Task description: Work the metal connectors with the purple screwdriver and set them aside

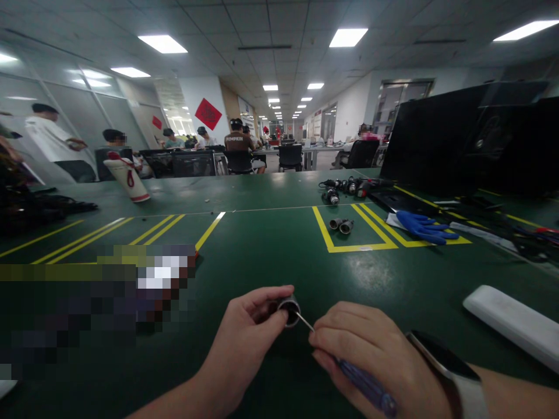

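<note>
My left hand (247, 340) is closed around a small black cylindrical part with a silver rim (289, 308), held just above the green table (271, 244). My right hand (371, 355) grips a screwdriver with a purple handle (367, 387). Its thin metal shaft (304, 320) points up and left, and the tip touches the open end of the part. A watch with a white strap (449, 372) sits on my right wrist.
Two small cylindrical parts (341, 225) lie inside a yellow-taped box. More black parts (345, 189) lie behind them. A blue glove (423, 227) and a dark monitor (432, 139) stand to the right, a white flat object (513, 323) near right. Several people sit at far desks.
</note>
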Tool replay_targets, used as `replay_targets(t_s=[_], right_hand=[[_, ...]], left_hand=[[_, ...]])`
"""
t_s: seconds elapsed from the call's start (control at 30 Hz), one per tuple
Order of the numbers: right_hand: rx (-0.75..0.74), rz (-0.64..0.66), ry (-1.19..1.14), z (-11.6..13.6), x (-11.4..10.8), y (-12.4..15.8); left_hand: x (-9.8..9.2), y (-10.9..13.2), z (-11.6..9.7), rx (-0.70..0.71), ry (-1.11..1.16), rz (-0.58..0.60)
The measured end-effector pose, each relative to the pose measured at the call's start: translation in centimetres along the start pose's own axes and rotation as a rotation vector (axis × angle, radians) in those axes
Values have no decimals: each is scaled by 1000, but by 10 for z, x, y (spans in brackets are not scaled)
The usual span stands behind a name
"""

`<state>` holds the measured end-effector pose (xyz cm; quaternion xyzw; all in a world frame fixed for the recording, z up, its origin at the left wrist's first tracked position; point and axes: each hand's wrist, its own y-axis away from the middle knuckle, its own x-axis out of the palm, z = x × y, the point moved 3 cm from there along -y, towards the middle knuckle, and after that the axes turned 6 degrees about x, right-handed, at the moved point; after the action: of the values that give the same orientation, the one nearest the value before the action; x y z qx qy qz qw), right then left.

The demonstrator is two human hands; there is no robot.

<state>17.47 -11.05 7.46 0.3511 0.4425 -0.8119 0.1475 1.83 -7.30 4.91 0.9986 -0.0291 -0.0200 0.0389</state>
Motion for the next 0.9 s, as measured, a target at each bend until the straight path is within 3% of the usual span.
replay_targets(t_s=[0.4,0.6,0.7,0.9], right_hand=[[99,-13,-85,-6,3,1],[457,-154,-449,-26,4,2],[556,-191,-604,-33,8,3],[489,-202,-552,-29,7,5]], left_hand=[[0,5,0,22,4,-9],[-1,4,-1,-19,15,6],[-2,3,-1,-34,6,2],[-2,2,-1,-22,23,-5]])
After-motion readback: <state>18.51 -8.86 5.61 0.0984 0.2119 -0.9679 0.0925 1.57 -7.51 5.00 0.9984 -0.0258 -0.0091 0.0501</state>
